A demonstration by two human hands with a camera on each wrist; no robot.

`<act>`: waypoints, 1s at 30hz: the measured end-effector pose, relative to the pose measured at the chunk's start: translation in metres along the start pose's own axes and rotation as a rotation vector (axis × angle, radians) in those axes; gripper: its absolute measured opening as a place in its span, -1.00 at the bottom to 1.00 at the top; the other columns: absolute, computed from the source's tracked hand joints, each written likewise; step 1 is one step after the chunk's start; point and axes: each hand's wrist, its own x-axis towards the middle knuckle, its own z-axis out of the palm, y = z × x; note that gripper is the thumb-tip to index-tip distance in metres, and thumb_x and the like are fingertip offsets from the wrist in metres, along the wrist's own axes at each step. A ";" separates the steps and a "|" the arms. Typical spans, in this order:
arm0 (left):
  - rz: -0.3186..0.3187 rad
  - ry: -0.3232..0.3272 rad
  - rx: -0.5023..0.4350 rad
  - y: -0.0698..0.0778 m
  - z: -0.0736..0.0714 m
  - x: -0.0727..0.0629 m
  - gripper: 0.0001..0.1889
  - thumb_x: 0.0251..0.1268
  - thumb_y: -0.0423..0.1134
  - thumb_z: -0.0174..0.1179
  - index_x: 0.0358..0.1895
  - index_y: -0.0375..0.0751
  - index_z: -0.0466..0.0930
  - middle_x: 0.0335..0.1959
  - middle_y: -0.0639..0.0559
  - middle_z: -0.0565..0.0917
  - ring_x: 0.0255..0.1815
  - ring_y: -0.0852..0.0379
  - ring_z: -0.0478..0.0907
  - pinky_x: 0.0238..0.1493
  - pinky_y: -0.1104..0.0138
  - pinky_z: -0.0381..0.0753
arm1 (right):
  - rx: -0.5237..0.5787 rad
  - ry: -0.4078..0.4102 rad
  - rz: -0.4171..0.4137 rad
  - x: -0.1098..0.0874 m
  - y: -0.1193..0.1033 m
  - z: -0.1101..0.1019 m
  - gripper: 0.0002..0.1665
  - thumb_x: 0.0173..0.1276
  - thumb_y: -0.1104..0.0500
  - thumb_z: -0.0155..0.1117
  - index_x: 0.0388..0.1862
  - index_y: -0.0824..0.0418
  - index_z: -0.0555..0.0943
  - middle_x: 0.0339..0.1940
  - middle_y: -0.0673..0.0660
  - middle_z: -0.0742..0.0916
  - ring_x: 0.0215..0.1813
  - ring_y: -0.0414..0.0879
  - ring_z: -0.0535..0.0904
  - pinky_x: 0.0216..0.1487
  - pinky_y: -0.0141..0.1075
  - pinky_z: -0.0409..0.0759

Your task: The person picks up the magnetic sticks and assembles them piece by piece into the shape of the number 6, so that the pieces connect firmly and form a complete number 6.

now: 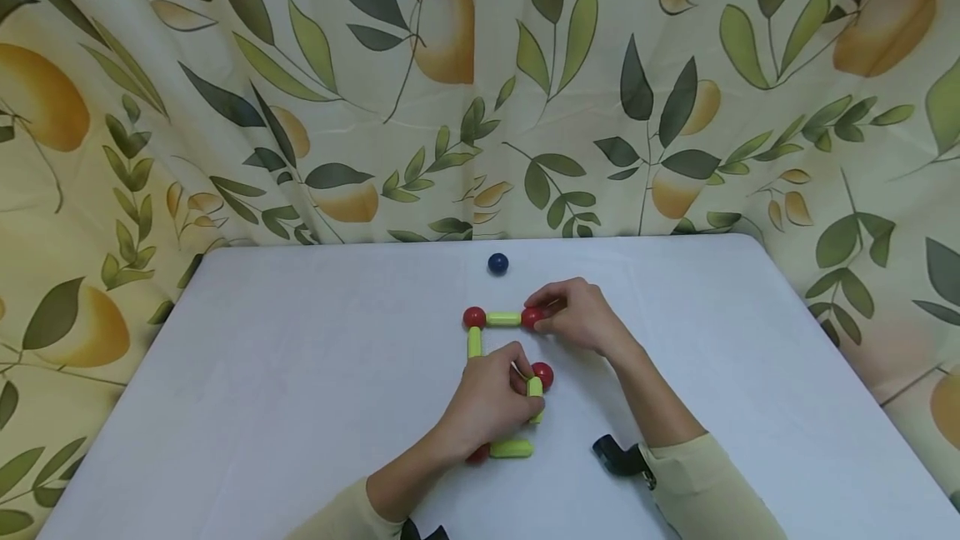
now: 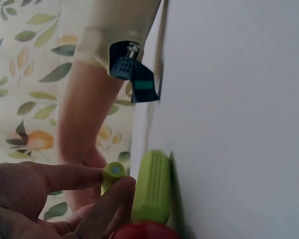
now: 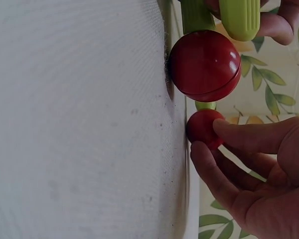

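Note:
My left hand point(image 1: 491, 398) pinches a green rod point(image 1: 536, 400) between thumb and fingers, right beside a red ball point(image 1: 542, 374). The rod's round end with a pale tip faces the left wrist view. My right hand point(image 1: 581, 317) pinches another red ball point(image 1: 532, 318) at the right end of a top green rod point(image 1: 503, 319). That rod joins a corner red ball point(image 1: 474, 317), from which a side rod point(image 1: 475, 342) runs down behind my left hand. Partly covered by my left wrist, a lower red ball point(image 1: 477, 454) meets a bottom green rod point(image 1: 512, 448).
A dark blue ball point(image 1: 498, 264) lies near the far edge of the white table point(image 1: 315, 340). Black camera mounts sit at both wrists, the right one point(image 1: 619, 456) close over the table. A patterned curtain point(image 1: 420, 148) hangs behind.

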 end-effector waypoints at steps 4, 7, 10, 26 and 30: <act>0.009 -0.019 0.003 0.000 0.007 -0.001 -0.77 0.15 -0.39 0.46 -0.25 -0.17 0.57 -0.54 0.11 0.64 -0.49 0.21 0.54 -0.45 0.40 0.54 | 0.006 0.002 0.009 0.000 -0.001 0.000 -0.70 0.27 0.30 0.50 0.00 0.17 0.80 -0.13 0.14 0.83 -0.04 0.03 0.69 0.00 -0.15 0.68; -0.003 -0.020 0.015 0.000 0.011 0.000 -0.76 0.15 -0.38 0.48 -0.24 -0.18 0.57 -0.55 0.09 0.61 -0.50 0.19 0.53 -0.47 0.41 0.55 | 0.004 0.003 0.012 -0.001 -0.001 0.001 -0.69 0.27 0.30 0.50 0.01 0.17 0.80 -0.13 0.14 0.83 -0.04 0.04 0.69 0.01 -0.14 0.68; -0.016 -0.020 0.028 0.000 0.015 0.000 -0.74 0.15 -0.37 0.49 -0.22 -0.20 0.56 -0.54 0.08 0.60 -0.51 0.18 0.53 -0.46 0.40 0.58 | 0.003 0.001 0.016 -0.001 -0.002 0.001 -0.68 0.28 0.30 0.50 0.02 0.17 0.80 -0.12 0.14 0.83 -0.03 0.04 0.70 0.03 -0.13 0.67; 0.012 0.015 0.086 0.000 0.024 -0.002 -0.72 0.18 -0.39 0.48 -0.22 -0.23 0.51 -0.47 0.06 0.55 -0.52 0.20 0.50 -0.51 0.44 0.54 | -0.003 -0.001 0.032 0.001 -0.001 0.002 -0.66 0.27 0.28 0.52 0.04 0.16 0.79 -0.10 0.14 0.82 -0.01 0.05 0.68 0.06 -0.11 0.67; 0.006 0.015 0.089 0.001 0.024 -0.001 -0.71 0.16 -0.38 0.51 -0.20 -0.23 0.52 -0.45 0.03 0.57 -0.50 0.20 0.50 -0.50 0.45 0.56 | -0.005 -0.003 0.028 0.001 0.000 0.002 -0.66 0.27 0.28 0.52 0.05 0.16 0.79 -0.09 0.14 0.82 -0.01 0.06 0.68 0.07 -0.10 0.68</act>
